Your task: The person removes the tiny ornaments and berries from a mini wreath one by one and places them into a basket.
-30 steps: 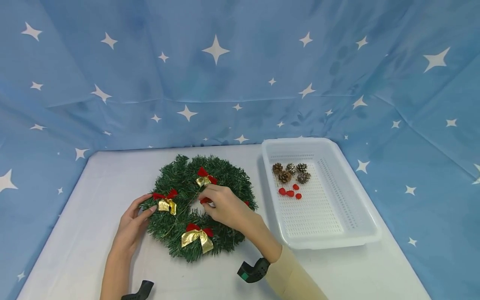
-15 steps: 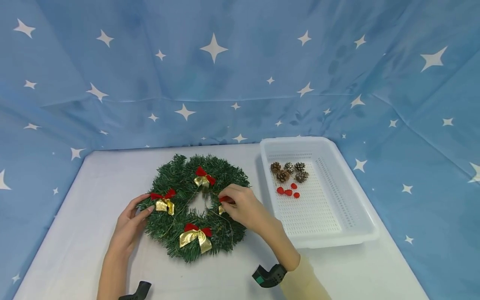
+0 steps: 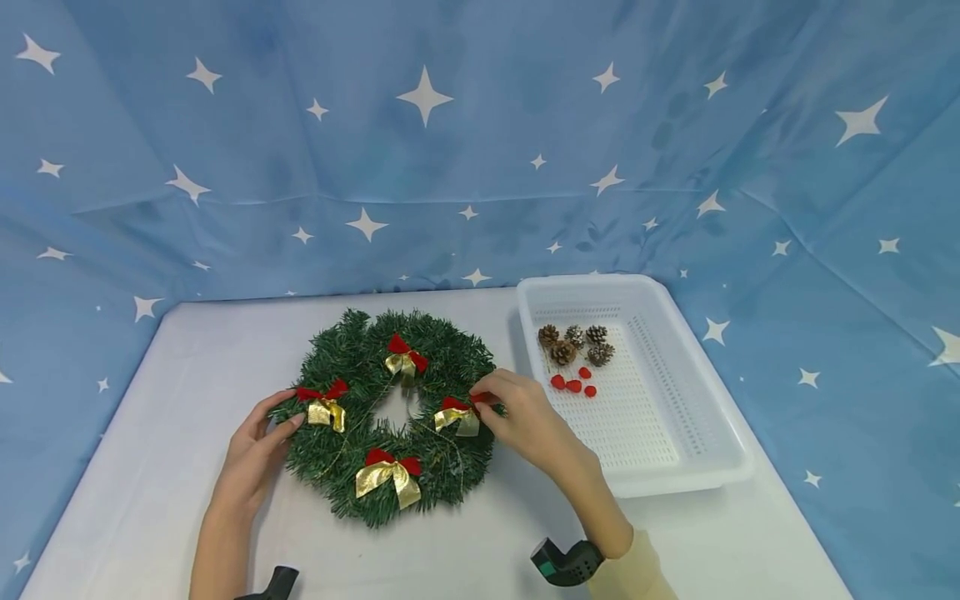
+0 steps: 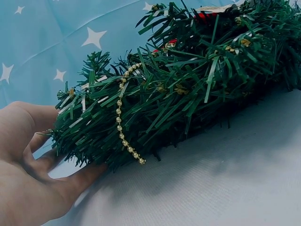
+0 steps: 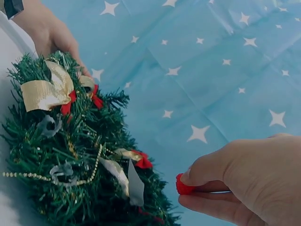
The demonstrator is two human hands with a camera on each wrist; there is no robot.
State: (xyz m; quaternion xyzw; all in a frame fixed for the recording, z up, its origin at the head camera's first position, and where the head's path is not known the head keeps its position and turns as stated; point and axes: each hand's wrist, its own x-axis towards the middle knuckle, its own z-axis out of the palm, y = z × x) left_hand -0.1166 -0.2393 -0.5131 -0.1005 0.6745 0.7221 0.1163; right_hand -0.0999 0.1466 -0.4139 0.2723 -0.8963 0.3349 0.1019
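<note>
A green Christmas wreath (image 3: 322, 467) lies on the white table, with several red-and-gold bows on it, such as the front bow (image 3: 388, 477) and the right bow (image 3: 457, 417). My left hand (image 3: 251, 450) grips its left edge, thumb on the near side and fingers beyond. Over the wreath's right side, my right hand (image 3: 525, 417) pinches a small round red berry (image 5: 184, 184) between thumb and fingers, right by the right bow. In the left wrist view a gold bead string (image 4: 119, 117) hangs down the wreath's side.
A white plastic basket (image 3: 712, 417) stands to the right on the table (image 3: 420, 558). Inside are several pine cones (image 3: 563, 352) and small red berries (image 3: 573, 386). A blue star-printed cloth (image 3: 480, 150) rises behind the table.
My right hand has moved from over the wreath's middle to its right side, still pinching the red berry. The right bow has come into sight. My left hand stays at the left edge.
</note>
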